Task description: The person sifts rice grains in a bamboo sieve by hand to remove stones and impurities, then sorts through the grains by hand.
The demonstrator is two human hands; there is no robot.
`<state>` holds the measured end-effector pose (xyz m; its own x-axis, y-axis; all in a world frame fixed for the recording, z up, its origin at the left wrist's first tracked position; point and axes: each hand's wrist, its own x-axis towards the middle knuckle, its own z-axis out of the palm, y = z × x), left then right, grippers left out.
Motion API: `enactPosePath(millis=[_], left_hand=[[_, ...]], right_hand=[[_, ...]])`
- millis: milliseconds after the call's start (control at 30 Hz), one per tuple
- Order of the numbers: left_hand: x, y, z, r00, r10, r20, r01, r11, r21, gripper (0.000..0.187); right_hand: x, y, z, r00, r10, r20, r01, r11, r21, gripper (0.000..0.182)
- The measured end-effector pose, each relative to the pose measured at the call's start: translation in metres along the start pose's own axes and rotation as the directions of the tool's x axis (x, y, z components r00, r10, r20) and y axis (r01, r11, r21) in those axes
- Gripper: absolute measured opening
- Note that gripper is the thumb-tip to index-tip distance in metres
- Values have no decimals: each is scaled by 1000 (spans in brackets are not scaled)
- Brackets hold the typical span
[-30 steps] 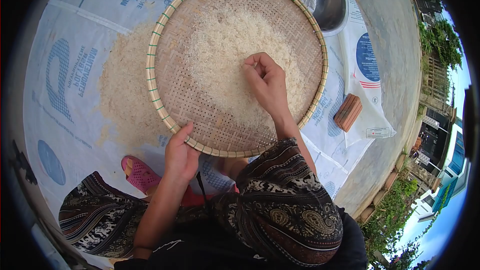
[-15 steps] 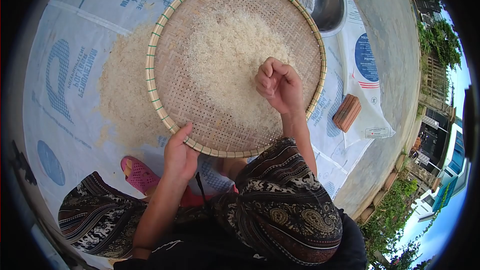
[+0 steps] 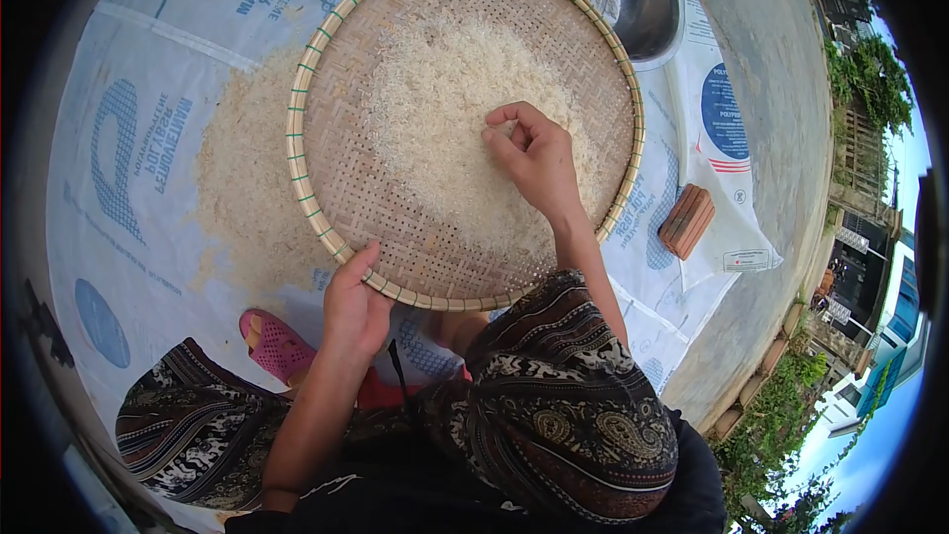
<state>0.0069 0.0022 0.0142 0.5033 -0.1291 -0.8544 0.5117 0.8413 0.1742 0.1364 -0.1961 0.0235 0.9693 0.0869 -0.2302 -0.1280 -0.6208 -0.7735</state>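
Note:
A round woven bamboo tray (image 3: 346, 178) with a green-tied rim rests over my lap and tilts slightly. White rice grains (image 3: 455, 89) lie heaped across its middle and right side. My left hand (image 3: 356, 309) grips the near-left rim, thumb on top and fingers underneath. Over the right part of the heap, my right hand (image 3: 535, 150) is held palm down with thumb and fingertips drawn together. Whatever may be between those fingertips is too small to make out.
More grain (image 3: 247, 178) is spread on the printed plastic sheet (image 3: 109, 30) at left. A metal basin (image 3: 647, 0) stands at the upper right. A reddish brick (image 3: 686, 222) sits on a white sack (image 3: 727, 200). A pink sandal (image 3: 282, 348) is below the tray.
My right hand has turned from palm up to palm down and shifted slightly left over the rice, fingertips now pinched. My left hand and the tray have barely moved.

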Motion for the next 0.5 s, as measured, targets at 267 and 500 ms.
enactPosePath(millis=[267,500], left_hand=[[1,0,-2,1000,-17,1,17,998,-55,41],[1,0,-2,1000,-2,-3,2,1000,-2,42]], right_hand=[[1,1,5,998,-18,-68,15,999,-34,9],[3,12,-16,879,104,466,-477,220,851,4]])
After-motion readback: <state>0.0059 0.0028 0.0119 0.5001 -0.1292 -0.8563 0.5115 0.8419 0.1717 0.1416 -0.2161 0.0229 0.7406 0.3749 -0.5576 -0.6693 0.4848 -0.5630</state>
